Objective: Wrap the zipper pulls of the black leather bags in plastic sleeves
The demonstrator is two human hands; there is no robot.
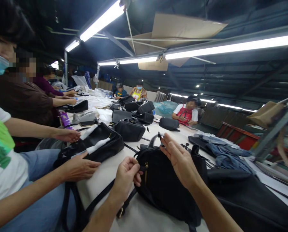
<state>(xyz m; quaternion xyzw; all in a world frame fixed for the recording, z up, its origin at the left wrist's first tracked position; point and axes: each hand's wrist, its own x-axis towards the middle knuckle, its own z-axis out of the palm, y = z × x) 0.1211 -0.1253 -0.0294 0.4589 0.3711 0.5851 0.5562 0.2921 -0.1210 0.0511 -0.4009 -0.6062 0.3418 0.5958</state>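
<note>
A black leather handbag (163, 190) lies in front of me on the white table, with a gold-coloured tag on its side. My left hand (126, 177) pinches a thin black strap (140, 168) at the bag's top edge. My right hand (179, 159) is raised beside the bag's curved handle (153, 140), fingers apart, holding nothing. A longer black strap with a buckle (121, 212) runs across the table beneath my left forearm. Its far end is hidden by the bag.
A co-worker's two hands (78, 167) rest on another black bag (102, 141) stuffed with white paper at my left. Several black bags stand along the white table (144, 222). Crumpled blue-grey fabric (226, 154) lies to the right, and further people sit at the far end.
</note>
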